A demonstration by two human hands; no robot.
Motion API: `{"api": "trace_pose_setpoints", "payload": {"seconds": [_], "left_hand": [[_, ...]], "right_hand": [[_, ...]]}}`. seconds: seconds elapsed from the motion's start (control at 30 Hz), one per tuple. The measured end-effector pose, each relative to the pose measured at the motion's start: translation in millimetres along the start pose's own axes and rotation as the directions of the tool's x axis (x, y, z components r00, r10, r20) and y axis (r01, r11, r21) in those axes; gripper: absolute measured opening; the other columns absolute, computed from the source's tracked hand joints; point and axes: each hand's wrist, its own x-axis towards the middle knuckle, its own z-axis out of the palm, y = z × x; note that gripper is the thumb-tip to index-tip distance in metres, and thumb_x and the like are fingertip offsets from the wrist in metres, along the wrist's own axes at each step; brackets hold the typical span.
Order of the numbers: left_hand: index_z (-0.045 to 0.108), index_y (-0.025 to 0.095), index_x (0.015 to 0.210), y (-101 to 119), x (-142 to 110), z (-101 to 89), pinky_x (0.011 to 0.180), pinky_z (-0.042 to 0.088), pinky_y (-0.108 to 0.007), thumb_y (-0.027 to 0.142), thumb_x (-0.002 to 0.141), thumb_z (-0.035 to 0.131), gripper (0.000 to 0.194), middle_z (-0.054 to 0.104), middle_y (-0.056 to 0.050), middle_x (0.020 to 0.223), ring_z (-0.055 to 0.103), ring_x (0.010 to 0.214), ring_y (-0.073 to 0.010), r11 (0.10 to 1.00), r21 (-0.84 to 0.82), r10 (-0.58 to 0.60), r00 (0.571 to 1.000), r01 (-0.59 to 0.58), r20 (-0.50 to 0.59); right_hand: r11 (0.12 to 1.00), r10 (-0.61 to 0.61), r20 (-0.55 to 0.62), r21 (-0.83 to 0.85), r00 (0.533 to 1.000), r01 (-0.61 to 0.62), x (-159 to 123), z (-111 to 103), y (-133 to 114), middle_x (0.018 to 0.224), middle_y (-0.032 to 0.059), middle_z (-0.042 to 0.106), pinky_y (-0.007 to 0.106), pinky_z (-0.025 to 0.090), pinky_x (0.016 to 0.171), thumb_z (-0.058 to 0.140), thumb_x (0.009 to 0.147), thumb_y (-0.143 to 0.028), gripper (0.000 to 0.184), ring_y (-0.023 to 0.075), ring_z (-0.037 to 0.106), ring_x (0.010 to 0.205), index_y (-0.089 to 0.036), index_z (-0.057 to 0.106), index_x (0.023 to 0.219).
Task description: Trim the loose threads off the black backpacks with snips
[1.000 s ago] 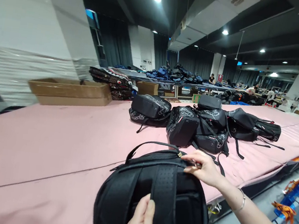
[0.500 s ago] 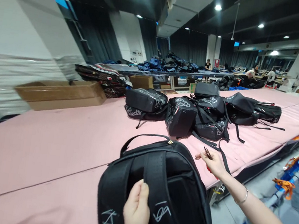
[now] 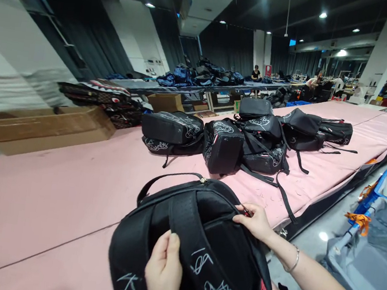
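Note:
A black backpack (image 3: 235, 260) with white scribbled lettering stands tilted in front of me, its padded straps facing me. My left hand (image 3: 165, 267) is closed on the inner edge of one shoulder strap (image 3: 187, 220), thumb on top. At the bag's upper right edge, my right hand (image 3: 253, 222) is closed around small thread snips (image 3: 246, 212), mostly hidden by the fingers. Its fingertips touch the seam there. A carry loop (image 3: 161, 176) arches above the bag's top.
Several black backpacks (image 3: 223, 151) with white drawings lie in a heap on the pink-covered table (image 3: 46, 202). A cardboard box (image 3: 46, 128) stands at the left. Blue crates with grey lining (image 3: 373, 244) stand right of the table edge. People work far back.
My right hand, with the snips, has come in from beside the backpack to its upper right edge. The left hand keeps its hold on the strap. The view has turned somewhat right.

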Motion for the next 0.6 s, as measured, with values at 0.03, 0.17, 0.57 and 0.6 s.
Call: {"api": "trace_pose_setpoints", "payload": {"seconds": [0.03,0.17,0.57,0.6], "left_hand": [[0.06,0.014,0.099,0,1,-1.3,0.094,0.037,-0.036,0.054,0.073,0.051,0.049,0.06,-0.007,0.1,0.053,0.099,-0.023,1.0,0.022,-0.002,1.0,0.002,0.02],[0.058,0.014,0.103,5,-1,-0.6,0.09,0.04,-0.038,0.047,0.079,0.046,0.042,0.06,-0.008,0.098,0.055,0.095,-0.0224,0.978,0.166,0.132,0.991,-0.129,-0.008],[0.058,0.016,0.099,65,-25,52.9,0.044,0.032,-0.023,0.036,0.085,0.045,0.028,0.061,-0.005,0.089,0.055,0.056,-0.0117,0.374,0.598,0.57,0.684,-0.709,0.454],[0.06,0.018,0.095,64,-23,54.4,0.042,0.028,-0.022,0.037,0.085,0.044,0.027,0.06,-0.004,0.086,0.054,0.053,-0.0109,0.381,0.606,0.538,0.7,-0.699,0.469]], "right_hand": [[0.999,0.013,0.013,0.033,1.0,-0.013,1,0,2,0.081,0.0049,0.066,0.03,0.048,0.07,0.07,0.062,-0.028,0.024,0.0176,0.06,0.073,-0.015,0.07,0.081],[0.996,-0.021,0.024,0.09,0.999,0.019,2,-2,6,0.083,0.0048,0.067,0.032,0.047,0.074,0.066,0.067,-0.034,0.021,0.0191,0.061,0.078,-0.017,0.069,0.079],[0.996,-0.079,-0.041,0.035,0.996,0.08,-5,7,-3,0.076,0.0047,0.061,0.026,0.043,0.067,0.056,0.078,-0.034,0.023,0.0147,0.056,0.073,-0.014,0.066,0.072],[0.996,-0.082,-0.045,0.023,0.996,0.083,-6,7,-3,0.076,0.0045,0.061,0.026,0.043,0.067,0.056,0.078,-0.033,0.022,0.0145,0.055,0.073,-0.014,0.066,0.074]]}}
